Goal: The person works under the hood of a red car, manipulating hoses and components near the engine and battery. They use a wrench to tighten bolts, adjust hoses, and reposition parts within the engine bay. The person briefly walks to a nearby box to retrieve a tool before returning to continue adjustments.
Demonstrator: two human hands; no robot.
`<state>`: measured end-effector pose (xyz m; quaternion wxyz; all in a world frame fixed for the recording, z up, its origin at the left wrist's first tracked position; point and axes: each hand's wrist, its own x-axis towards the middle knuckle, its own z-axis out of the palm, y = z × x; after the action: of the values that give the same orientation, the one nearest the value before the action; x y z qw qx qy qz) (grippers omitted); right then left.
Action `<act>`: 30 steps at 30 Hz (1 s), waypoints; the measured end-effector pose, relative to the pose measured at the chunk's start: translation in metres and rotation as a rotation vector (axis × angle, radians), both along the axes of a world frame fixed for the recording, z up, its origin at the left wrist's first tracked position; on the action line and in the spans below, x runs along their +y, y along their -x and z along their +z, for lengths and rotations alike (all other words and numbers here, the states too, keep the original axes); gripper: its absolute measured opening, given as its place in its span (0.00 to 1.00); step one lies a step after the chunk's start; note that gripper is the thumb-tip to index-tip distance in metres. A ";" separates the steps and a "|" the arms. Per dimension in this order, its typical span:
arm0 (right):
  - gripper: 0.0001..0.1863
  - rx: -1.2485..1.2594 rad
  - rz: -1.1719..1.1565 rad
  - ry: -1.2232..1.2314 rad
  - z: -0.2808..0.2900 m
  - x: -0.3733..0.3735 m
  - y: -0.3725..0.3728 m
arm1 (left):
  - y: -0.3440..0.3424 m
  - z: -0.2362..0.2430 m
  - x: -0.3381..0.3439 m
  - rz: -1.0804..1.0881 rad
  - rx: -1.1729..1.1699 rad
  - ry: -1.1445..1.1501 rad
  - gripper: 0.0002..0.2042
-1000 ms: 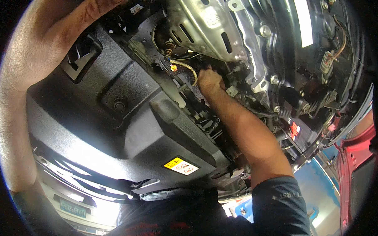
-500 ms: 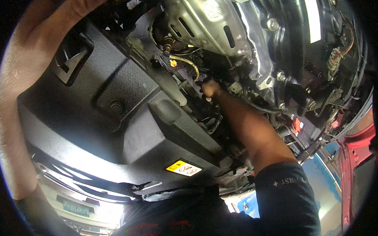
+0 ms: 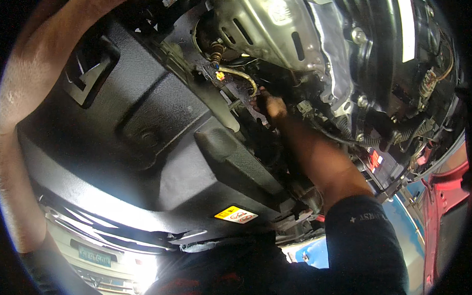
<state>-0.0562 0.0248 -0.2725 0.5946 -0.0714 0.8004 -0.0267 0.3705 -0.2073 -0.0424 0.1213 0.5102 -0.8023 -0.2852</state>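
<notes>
My right hand (image 3: 274, 105) reaches down into the dark gap between the engine and a black plastic cover (image 3: 141, 114). Its fingers are curled together beside the lower end of a yellowish sleeved sensor cable (image 3: 242, 73); what they grip is hidden in shadow. The cable runs from a sensor (image 3: 217, 53) beside a slotted metal heat shield (image 3: 263, 29). Along the left rim, my left hand (image 3: 48, 52) lies over the far left part of the cover, and its fingers are cut off at the top edge.
Right of the heat shield are bolts, hoses and a wiring connector (image 3: 428, 86). A battery with a red mark (image 3: 374, 161) sits at the right. A red body panel (image 3: 445, 192) stands at the right rim. A yellow-and-white warning label (image 3: 236, 214) is on the cover's near edge.
My right hand has moved slightly up toward the cable's end, its fingers now curled there. The engine bay has shifted a little right and down in view.
</notes>
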 end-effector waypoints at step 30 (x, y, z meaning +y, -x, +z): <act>0.25 0.119 1.044 0.286 0.256 -0.023 -0.023 | 0.027 0.021 -0.009 -0.170 -0.224 0.314 0.29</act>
<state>-0.0336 0.0020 -0.0169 0.4667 -0.5410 0.6793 0.1674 0.3436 -0.2159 -0.0212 0.0850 0.4441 -0.8854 -0.1074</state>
